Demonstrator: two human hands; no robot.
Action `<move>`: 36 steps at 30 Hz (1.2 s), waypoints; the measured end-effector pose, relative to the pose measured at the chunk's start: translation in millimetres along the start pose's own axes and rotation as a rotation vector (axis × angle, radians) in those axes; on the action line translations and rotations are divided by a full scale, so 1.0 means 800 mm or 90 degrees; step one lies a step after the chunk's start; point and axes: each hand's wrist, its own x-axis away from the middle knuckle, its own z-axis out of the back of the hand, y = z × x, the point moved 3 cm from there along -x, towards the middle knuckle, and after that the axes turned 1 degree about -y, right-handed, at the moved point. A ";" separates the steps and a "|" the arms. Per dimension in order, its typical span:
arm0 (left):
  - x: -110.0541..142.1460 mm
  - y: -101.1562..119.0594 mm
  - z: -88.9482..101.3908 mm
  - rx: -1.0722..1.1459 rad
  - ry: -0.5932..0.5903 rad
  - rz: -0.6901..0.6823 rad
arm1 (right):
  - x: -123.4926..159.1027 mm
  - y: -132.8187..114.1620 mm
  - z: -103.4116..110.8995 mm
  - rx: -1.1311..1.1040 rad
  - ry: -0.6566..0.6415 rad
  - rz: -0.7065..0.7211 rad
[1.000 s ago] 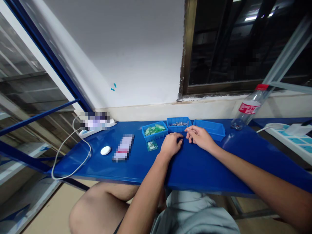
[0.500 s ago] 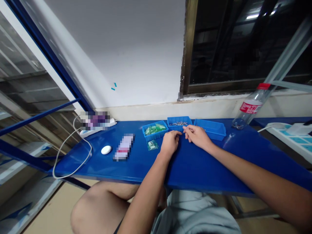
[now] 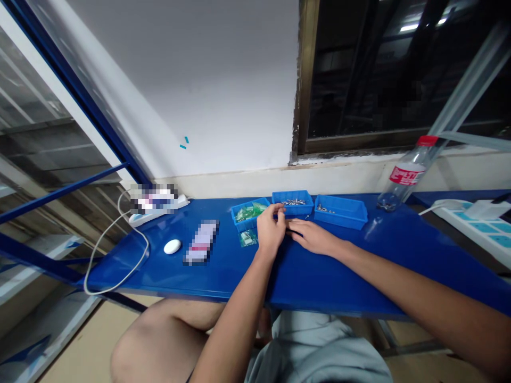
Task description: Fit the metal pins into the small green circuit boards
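My left hand (image 3: 272, 230) is in front of the blue bin with green packets (image 3: 249, 213), its thumb and forefinger closed together near the middle bin. Whatever they hold is too small to make out. My right hand (image 3: 313, 235) lies low over the table, fingers stretched left and apart, their tips against or just behind my left hand. Small metal parts (image 3: 294, 202), like screws, fill the middle blue bin (image 3: 305, 209). A few more metal pieces (image 3: 325, 208) lie in the right blue bin (image 3: 347, 217). One tiny piece (image 3: 307, 217) rests on the table beside the bins.
A small clear packet (image 3: 248, 238) lies before the left bin. Further left are a blurred phone-like slab (image 3: 202, 242), a white oval object (image 3: 172, 247) and a looped white cable (image 3: 147, 250). A plastic bottle (image 3: 405, 175) and a power strip (image 3: 479, 221) stand right on the blue table (image 3: 343, 282).
My right hand has moved left and down, from the middle bin's front to the table by my left hand. My left hand's fingers have risen towards the bins. The right bin's pieces are now uncovered.
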 end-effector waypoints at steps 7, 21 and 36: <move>0.000 -0.002 -0.003 -0.001 -0.020 -0.008 | 0.001 -0.005 0.006 0.075 -0.050 0.030; 0.002 0.007 -0.004 0.015 -0.047 -0.032 | 0.005 -0.007 0.023 0.157 0.077 -0.047; 0.010 0.000 -0.018 0.046 -0.189 -0.019 | 0.016 0.007 0.043 -0.023 0.277 -0.232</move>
